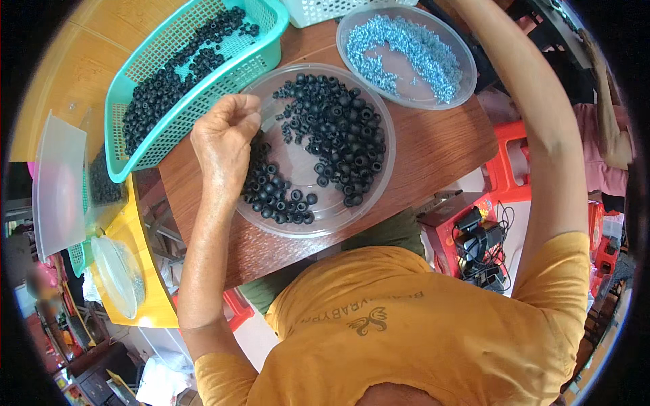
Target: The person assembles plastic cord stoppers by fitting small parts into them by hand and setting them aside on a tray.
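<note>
My left hand (229, 139) is closed, thumb against curled fingers, above the left rim of a clear round plastic tray (298, 233). Whatever it may hold is hidden. Small round black pieces (349, 135) with holes, like beads or caps, lie heaped in that tray, with a bare patch between the heaps. Beyond the hand stands a turquoise plastic basket (203, 91) holding more of the black pieces. My right forearm reaches up past the upper edge, so the right hand cannot be seen. A clear round tray (470, 68) of small shiny blue pieces (437, 64) is nearest that arm.
The brown wooden table (440, 152) carries the trays. A white basket (325, 9) stands at the far edge. Right of my lap, black adapters with cables (481, 237) lie on a red box. A yellow table (145, 271) with containers is at left; another person's arm (609, 128) shows far right.
</note>
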